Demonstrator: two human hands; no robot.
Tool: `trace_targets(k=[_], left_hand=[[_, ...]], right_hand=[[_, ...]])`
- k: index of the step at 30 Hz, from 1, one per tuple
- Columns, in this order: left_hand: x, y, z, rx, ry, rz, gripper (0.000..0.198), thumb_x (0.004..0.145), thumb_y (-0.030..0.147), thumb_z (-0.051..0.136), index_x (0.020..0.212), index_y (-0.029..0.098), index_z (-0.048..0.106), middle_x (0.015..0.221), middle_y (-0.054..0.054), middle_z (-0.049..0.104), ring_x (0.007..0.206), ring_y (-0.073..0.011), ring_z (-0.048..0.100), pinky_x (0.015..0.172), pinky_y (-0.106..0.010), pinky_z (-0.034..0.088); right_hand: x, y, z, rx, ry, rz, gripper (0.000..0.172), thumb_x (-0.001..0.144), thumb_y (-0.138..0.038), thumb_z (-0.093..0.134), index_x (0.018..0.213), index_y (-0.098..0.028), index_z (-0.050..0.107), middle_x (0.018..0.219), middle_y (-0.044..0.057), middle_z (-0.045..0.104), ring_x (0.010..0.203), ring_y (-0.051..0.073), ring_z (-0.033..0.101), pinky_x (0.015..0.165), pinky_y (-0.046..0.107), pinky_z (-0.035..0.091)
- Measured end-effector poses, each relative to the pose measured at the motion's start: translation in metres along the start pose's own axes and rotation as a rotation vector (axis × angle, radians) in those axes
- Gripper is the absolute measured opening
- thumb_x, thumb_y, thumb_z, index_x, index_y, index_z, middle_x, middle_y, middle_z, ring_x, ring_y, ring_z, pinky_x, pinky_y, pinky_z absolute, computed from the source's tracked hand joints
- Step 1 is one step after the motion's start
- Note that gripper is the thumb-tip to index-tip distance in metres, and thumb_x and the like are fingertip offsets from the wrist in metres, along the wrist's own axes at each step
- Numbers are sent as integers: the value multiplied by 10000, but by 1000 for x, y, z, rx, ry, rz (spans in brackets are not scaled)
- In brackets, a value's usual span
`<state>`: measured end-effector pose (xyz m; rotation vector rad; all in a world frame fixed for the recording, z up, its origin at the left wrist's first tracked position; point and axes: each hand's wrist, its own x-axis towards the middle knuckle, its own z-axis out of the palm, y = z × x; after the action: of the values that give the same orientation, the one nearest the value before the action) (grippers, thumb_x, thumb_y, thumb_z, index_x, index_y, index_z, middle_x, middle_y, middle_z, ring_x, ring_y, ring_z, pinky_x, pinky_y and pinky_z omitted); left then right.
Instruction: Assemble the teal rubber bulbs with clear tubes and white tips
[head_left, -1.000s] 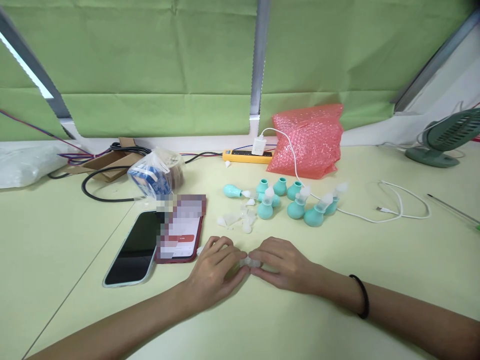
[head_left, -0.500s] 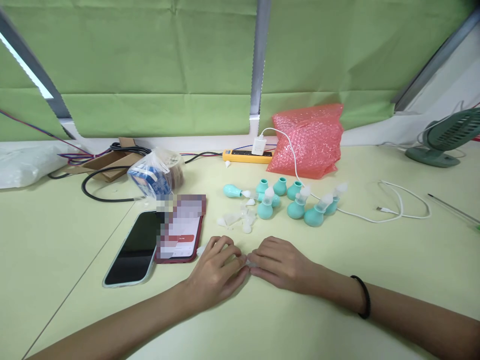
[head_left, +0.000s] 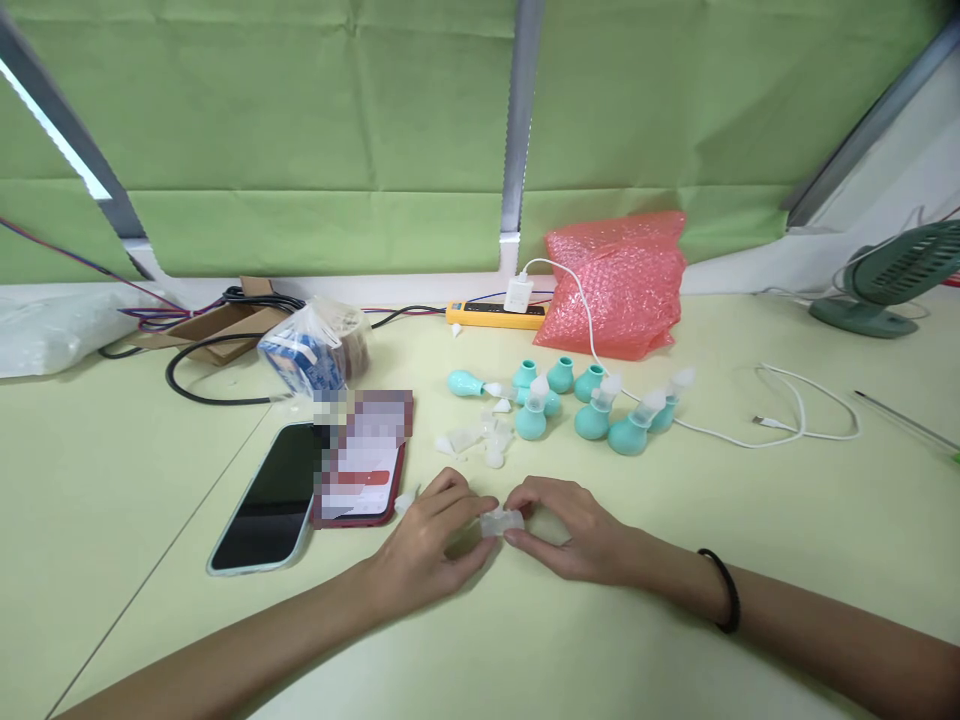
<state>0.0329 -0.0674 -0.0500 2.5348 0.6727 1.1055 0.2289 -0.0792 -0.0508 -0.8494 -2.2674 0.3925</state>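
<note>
A small translucent plastic tube piece (head_left: 501, 522) is pinched from both sides low over the table. My left hand (head_left: 439, 535) has its thumb and index finger closed on the left end. My right hand (head_left: 566, 525), with a black band on its wrist, closes thumb and fingertips on the right end. Beyond the hands lie several loose translucent plastic parts (head_left: 469, 437). Several turquoise squeeze bulbs (head_left: 628, 434) stand behind those, some with clear nozzles fitted and others with bare necks. Another white piece (head_left: 406, 499) lies beside my left hand, partly hidden.
Two phones, one dark-screened (head_left: 266, 500) and one red-cased (head_left: 364, 460), lie to the left. A yellow power strip (head_left: 495, 316) and a pink bubble-wrap bag (head_left: 615, 285) are at the back. A white cable (head_left: 720, 436) crosses the right side, near a green fan (head_left: 862, 318).
The fingers of both hands have spread a little, and the tube piece, mostly covered before, now shows between them. The bulbs and loose parts stay put.
</note>
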Motion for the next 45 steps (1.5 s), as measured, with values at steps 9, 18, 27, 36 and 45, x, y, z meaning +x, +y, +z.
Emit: trace_targets(k=[9,18,27,36,45], left_hand=[[3,1,-2,-117,6,0,263,678,79,580,936,124,553,650,-40,588,620,-141,460,611,-332,445],[5,1,-3,-136,62,-74,253,685,145,606,937,132,592,670,-54,623,650,-155,504,585,-309,468],[6,3,-3,-181,8,-66,221,668,109,601,889,116,593,620,-46,608,611,-147,466,562,-307,449],[1,4,-3,-55,58,84,253,724,113,584,968,148,527,721,-50,618,667,-148,501,583,-291,467],[-4,5,0,130,-27,88,204,721,124,580,914,140,515,731,-57,598,707,-174,472,616,-325,427]], right_hand=[[1,2,1,79,-21,-20,223,772,-264,543,965,-160,500,751,39,587,674,129,542,622,248,453],[3,2,-1,113,-18,-4,209,760,-256,555,945,-168,515,736,25,592,641,116,542,622,235,442],[4,-1,-3,104,-86,-21,173,764,-233,551,918,-157,526,743,34,597,680,129,543,629,239,437],[3,1,1,69,15,-80,236,752,-278,563,955,-166,518,683,19,582,613,122,525,564,228,429],[4,0,1,-23,-17,-155,215,773,-241,531,955,-127,516,661,33,551,600,128,486,553,239,405]])
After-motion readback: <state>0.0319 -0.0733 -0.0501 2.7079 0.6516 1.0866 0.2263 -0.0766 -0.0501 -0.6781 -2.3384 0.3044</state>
